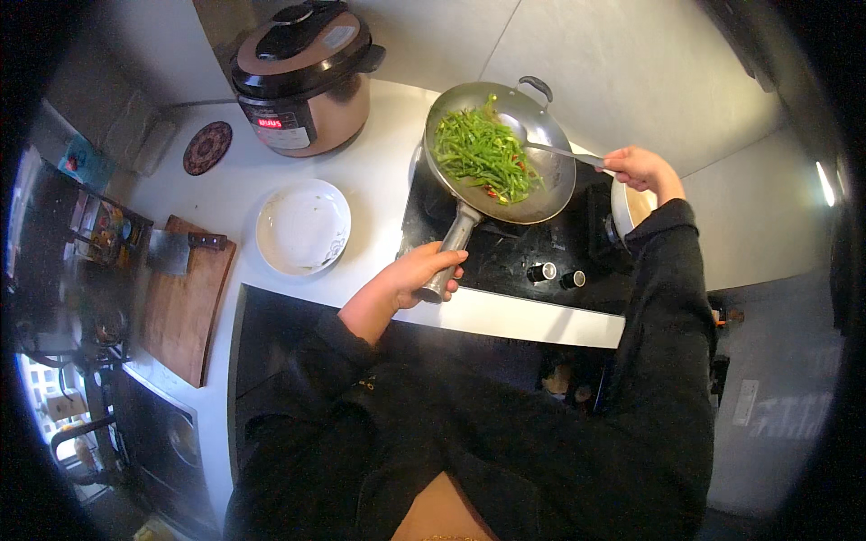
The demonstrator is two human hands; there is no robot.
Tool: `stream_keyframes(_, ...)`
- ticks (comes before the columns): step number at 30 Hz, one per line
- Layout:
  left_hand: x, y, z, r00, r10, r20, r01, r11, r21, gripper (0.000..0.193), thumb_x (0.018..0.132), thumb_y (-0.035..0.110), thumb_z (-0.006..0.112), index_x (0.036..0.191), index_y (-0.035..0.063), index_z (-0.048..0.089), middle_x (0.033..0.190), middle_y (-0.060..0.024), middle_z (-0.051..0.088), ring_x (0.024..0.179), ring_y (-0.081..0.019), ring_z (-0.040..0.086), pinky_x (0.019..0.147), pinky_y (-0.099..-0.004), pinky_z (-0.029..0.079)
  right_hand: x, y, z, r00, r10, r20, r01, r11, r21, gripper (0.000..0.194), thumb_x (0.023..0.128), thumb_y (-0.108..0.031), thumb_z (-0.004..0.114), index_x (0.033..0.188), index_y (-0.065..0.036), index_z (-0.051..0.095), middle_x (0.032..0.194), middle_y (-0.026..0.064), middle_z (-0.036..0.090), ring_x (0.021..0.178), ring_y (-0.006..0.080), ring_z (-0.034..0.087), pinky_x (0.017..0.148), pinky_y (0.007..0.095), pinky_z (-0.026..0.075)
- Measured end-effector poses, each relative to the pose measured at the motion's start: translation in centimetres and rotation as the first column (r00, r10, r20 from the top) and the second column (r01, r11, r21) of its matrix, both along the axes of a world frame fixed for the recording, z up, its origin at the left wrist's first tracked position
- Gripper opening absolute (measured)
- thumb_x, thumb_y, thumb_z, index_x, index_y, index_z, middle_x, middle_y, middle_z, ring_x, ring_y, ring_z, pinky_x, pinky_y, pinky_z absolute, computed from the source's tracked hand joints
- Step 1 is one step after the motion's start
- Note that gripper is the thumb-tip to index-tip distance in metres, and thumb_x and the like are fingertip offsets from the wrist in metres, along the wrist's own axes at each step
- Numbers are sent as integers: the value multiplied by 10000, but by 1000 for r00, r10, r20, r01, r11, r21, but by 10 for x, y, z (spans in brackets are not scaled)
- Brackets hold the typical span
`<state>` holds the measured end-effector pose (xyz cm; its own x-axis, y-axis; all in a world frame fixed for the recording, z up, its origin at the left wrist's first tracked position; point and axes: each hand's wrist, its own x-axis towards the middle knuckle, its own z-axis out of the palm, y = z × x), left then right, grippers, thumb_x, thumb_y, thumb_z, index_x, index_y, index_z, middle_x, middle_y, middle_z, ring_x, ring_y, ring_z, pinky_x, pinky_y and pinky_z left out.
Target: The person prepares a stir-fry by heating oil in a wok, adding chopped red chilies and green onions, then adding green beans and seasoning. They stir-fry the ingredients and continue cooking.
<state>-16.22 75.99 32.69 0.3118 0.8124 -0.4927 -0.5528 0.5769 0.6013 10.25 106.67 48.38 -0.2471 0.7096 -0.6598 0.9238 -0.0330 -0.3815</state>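
My left hand (426, 272) grips the metal handle of a wok (551, 182) that is tilted over the left side of the black stove (507, 260). Inside the wok lies a heap of sliced green peppers (484, 152) with bits of red among them. A metal ladle (565, 153) is held by its handle in my right hand (636, 170); its bowl rests within the wok, touching or close to the peppers. To the left of the wok, a white plate (301, 226) with a few small food traces sits on the counter.
A pressure cooker (338, 111) with a lit red display stands at the back beside a round patterned trivet (208, 148). On the left, a cleaver (169, 251) lies on a wooden cutting board (179, 318). Another pan (624, 203) is on the right burner, partly behind my right arm.
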Motion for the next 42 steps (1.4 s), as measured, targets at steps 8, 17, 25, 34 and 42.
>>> stream_keyframes(8,-3,-1,-5,1000,16,4,-16,1000,9,330,863,275,648,1059,86,461,840,-25,566,613,-88,551,483,-233,470,-6,-80,23,749,600,280,-610,459,646,279,879,-167,557,1147,-150,631,667,156,549,591,292,537,597,370,439)
stream_keyframes(17,-4,-8,-3,997,73,40,-73,997,12,294,875,257,624,1006,68,441,812,-24,524,604,-101,534,494,-247,475,-32,-223,83,654,407,637,-753,428,500,346,832,-99,531,1151,-197,623,720,128,608,667,294,613,592,382,475)
stream_keyframes(25,-7,-5,2,995,54,85,-51,998,-30,261,885,235,606,999,76,433,794,-33,530,589,-109,532,487,-255,474,-51,-163,3,771,163,615,-619,415,667,424,864,-80,419,1234,-253,531,812,148,617,747,311,652,620,426,520)
stream_keyframes(34,-9,-1,-9,986,31,163,-26,999,-30,302,898,226,594,1073,71,403,787,-51,523,587,-127,530,473,-262,469,-12,-207,-20,808,168,565,-578,416,702,537,841,-62,450,1307,-329,470,823,140,552,664,322,627,586,432,511)
stream_keyframes(42,-8,-2,-6,987,40,155,-33,998,-48,283,887,213,609,1034,86,403,772,-54,520,589,-135,523,471,-275,462,-20,-209,-32,835,91,543,-509,500,700,475,862,-84,429,1282,-294,501,856,140,588,719,335,639,643,426,521)
